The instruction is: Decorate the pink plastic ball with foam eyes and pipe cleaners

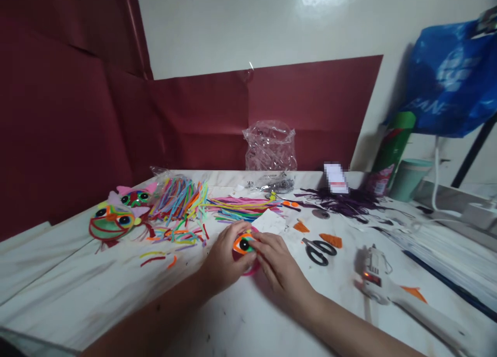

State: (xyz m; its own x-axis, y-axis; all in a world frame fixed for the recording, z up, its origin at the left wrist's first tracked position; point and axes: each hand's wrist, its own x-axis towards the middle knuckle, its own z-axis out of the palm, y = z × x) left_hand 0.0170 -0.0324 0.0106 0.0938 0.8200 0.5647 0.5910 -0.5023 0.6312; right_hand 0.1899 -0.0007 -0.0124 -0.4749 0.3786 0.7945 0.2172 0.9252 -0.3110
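Both hands meet at the middle of the white table (pixel 77 295) over a small round craft piece (pixel 244 244) with an orange patch and a black eye on a pink base. My left hand (pixel 223 261) cups it from the left with fingers curled round its edge. My right hand (pixel 277 266) pinches its right side with thumb and fingertips. The pink rim shows beneath the hands.
Two finished colourful cat-face crafts (pixel 112 221) lie at the left. Piles of coloured pipe cleaners (pixel 182 196) and purple strands (pixel 341 199) spread behind. Black scissors (pixel 320 251), orange felt scraps (pixel 331 239) and a white glue gun (pixel 375 274) lie to the right. A clear plastic bag (pixel 269 147) stands at the back.
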